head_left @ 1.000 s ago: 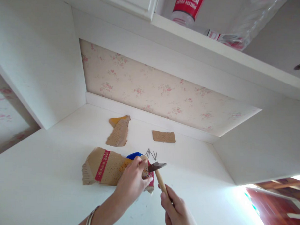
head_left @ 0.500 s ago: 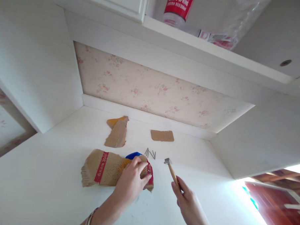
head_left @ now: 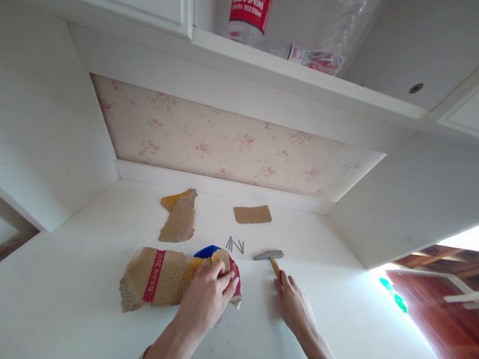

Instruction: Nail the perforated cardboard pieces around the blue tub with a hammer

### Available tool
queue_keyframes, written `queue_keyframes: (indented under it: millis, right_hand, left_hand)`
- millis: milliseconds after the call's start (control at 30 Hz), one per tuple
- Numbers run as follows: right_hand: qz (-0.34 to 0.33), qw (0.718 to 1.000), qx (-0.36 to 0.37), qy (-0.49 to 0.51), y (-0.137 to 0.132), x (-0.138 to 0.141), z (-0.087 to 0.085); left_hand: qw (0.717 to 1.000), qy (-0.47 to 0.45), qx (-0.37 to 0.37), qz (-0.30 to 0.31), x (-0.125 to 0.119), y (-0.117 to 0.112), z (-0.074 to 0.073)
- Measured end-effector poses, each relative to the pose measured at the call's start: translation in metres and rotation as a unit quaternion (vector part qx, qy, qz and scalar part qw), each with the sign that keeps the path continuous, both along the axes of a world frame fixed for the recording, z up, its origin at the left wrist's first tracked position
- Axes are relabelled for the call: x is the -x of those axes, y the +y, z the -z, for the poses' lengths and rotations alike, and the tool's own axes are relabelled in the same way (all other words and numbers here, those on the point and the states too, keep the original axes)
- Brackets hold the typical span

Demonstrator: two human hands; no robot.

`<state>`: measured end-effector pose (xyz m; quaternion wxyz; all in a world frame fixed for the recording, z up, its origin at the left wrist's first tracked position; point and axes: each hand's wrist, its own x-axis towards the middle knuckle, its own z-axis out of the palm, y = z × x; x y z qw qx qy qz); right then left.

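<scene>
My right hand [head_left: 293,301] grips a small hammer with a wooden handle and a grey metal head [head_left: 268,254]; the head is turned sideways, low over the white surface. Several grey nails [head_left: 235,245] lie loose to its left. My left hand [head_left: 206,294] rests on a torn piece of brown cardboard [head_left: 171,282] with red printed strips and many small holes. Its thumb and fingers are pressed together over the cardboard's right part; whatever they hold is hidden. A blue patch [head_left: 206,251] shows behind the fingers.
Two more perforated cardboard scraps, a torn one [head_left: 179,219] and a rectangular one [head_left: 253,214], lie further back. White panels [head_left: 28,112] stand at both sides, with flowered wallpaper [head_left: 225,142] behind. An overhead shelf [head_left: 307,79] holds a red-labelled water bottle [head_left: 250,16] and other clear plastic.
The hammer head has swung round sideways and sits lower, my right hand turning with it. My left fingers have closed together on the cardboard. The whole view has shifted slightly.
</scene>
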<state>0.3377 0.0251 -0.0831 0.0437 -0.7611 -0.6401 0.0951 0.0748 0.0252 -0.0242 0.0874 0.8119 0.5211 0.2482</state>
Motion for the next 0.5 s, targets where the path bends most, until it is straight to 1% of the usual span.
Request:
queue_keyframes:
  millis: [133,267,400,500]
  right_hand:
    - [-0.012,0.999,-0.009,-0.044,0.004,0.005,-0.002]
    - [-0.023,0.996,-0.027,-0.077,0.006,0.006,-0.001]
    - [-0.028,0.995,-0.037,-0.090,0.007,0.004,0.001]
    - [-0.038,0.993,-0.056,-0.097,0.009,0.007,-0.005]
  left_hand:
    - [1.000,-0.014,0.003,0.014,0.003,-0.001,-0.001]
    - [0.998,-0.061,0.007,0.013,0.005,0.003,0.006]
    - [0.993,-0.113,-0.020,-0.027,0.006,0.006,0.015]
    - [0.987,-0.152,-0.017,-0.051,0.007,0.006,0.017]
